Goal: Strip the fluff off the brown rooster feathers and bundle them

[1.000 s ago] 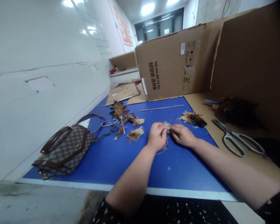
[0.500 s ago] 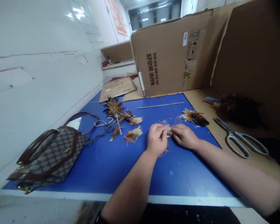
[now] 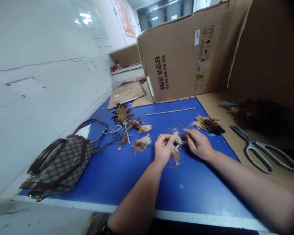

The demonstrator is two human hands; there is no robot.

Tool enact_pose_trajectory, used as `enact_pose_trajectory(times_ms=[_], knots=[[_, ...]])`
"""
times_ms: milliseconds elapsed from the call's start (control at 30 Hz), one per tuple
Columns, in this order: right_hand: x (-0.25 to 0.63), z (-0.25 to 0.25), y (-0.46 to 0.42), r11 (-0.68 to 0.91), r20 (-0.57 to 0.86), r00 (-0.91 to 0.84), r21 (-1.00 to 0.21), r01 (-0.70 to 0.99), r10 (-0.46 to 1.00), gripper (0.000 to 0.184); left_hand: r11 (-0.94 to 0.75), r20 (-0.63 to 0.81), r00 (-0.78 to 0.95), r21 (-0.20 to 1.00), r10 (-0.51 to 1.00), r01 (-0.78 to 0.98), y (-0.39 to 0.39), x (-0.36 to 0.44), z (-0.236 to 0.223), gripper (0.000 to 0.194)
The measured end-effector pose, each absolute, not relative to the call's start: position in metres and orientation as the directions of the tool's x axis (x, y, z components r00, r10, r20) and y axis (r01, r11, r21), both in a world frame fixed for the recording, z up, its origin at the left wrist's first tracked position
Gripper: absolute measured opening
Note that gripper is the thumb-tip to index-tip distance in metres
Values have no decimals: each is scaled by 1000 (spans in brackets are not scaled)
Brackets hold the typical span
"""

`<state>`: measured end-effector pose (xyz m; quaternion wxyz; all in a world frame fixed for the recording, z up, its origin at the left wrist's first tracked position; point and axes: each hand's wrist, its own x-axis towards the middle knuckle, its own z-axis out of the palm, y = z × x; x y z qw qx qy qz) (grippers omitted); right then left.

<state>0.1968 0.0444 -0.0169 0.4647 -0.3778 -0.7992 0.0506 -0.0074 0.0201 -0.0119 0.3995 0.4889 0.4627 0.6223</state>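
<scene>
Showing between the two hands, low over the blue tabletop (image 3: 127,179), is a pale feather tuft (image 3: 176,138), with longer tan feathers trailing toward the person. The left hand (image 3: 163,148) pinches its left edge between thumb and fingertips. The right hand (image 3: 198,143) is just beside it on the other side, forefinger and thumb spread apart; whether anything is caught in its fingers I cannot tell. Beyond that hand lies a bundle of dark-tipped feathers (image 3: 208,124), near the table's right edge. Left of the hands are two small tufts (image 3: 142,143) (one nearer the person than the other) and a fan of brown feathers (image 3: 122,116) on a stick. A thin rod (image 3: 171,111) lies farther back. Scissors (image 3: 258,150) rest on cardboard at right, a patterned handbag (image 3: 61,163) sits at far left, and a big cardboard box (image 3: 181,62) stands behind.
</scene>
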Motion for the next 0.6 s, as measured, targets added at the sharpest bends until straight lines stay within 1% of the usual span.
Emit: enact_pose_trajectory(times_ms=[67,133,233,300,333,433,500,600], knots=[[196,-11,39,703,698,-256,-483,522,669,33,-163,139,-170,977,976,-134,18,-4,-11,25],[195,-7,33,717,682,-286,-509,476,673,36,-115,90,-123,971,988,-209,15,1,-8,30],[192,-7,29,728,629,-372,-536,427,682,50,-98,91,-37,961,995,-259,11,6,-3,34],[190,-10,29,714,591,-401,-565,413,700,52,-92,97,5,959,995,-269,9,9,-2,34],[190,-12,29,708,579,-407,-578,407,707,48,-91,97,10,957,995,-275,9,9,-1,34],[189,-14,31,703,576,-403,-586,402,711,28,-86,80,-33,942,996,-324,10,10,-1,35],[189,-15,34,699,586,-381,-578,421,715,25,-77,53,-74,925,996,-371,13,9,-1,37],[191,-17,40,667,613,-290,-575,474,735,24,-77,27,-122,899,992,-432,18,6,1,42]])
